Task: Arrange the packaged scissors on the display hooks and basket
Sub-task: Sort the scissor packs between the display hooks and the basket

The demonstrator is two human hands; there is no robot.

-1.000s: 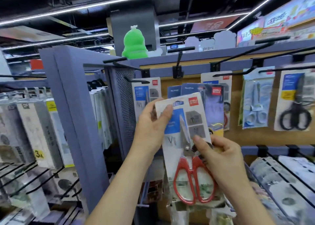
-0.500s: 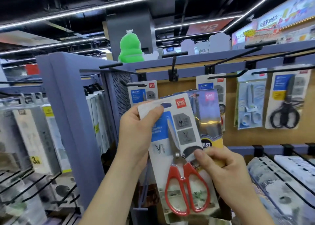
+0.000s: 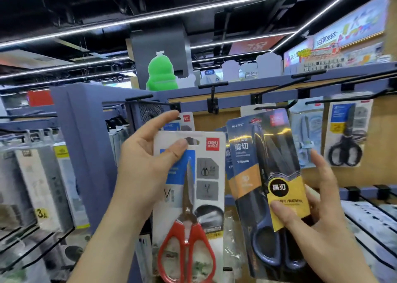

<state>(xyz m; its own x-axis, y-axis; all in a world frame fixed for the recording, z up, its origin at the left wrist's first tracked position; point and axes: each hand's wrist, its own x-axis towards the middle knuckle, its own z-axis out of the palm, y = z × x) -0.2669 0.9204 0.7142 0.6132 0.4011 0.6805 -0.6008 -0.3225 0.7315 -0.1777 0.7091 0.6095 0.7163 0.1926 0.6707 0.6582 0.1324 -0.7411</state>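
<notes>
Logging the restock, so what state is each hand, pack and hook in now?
White-carded pack of red-handled scissors: held upright, unhung.
Dark blue carded pack of blue-handled scissors: held, tilted.
Left hand: grips the white-carded pack.
Right hand: grips the dark blue pack.
Black-handled scissors pack: hanging on hook.
Black centre hook: bare.

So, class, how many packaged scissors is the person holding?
2 clearly: a white-card pack of red-handled scissors in the left hand, a dark blue-handled pack in the right hand. A further edge behind it suggests more hidden.
</notes>
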